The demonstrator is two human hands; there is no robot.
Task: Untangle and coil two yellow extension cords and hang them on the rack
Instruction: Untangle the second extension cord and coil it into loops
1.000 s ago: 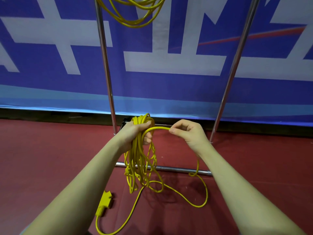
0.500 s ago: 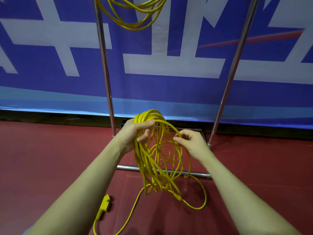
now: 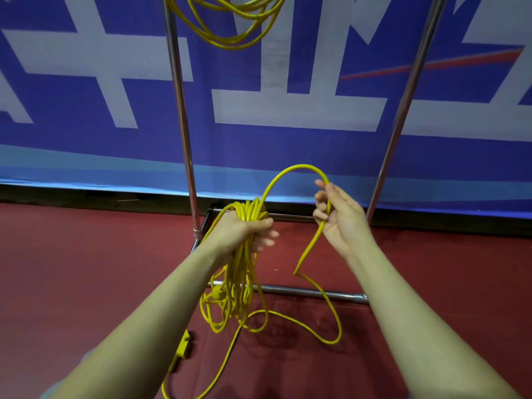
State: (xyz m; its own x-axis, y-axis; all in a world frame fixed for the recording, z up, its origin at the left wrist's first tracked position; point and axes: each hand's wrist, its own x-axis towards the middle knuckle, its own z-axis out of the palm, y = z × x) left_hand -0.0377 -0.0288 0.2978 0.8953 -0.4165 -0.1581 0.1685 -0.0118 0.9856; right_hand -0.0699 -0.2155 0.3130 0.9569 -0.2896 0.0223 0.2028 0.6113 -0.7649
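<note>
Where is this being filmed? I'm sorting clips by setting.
Probably an indoor sports or event hall: a red floor, a large blue printed banner along the wall, and a freestanding metal rack.

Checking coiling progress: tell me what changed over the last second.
The right hand drew away from the left hand to the right and lifted a fresh strand into an arch. The left hand keeps gripping the coiled bundle; the socket block stays on the floor, the other cord hanging on the rack.
</note>
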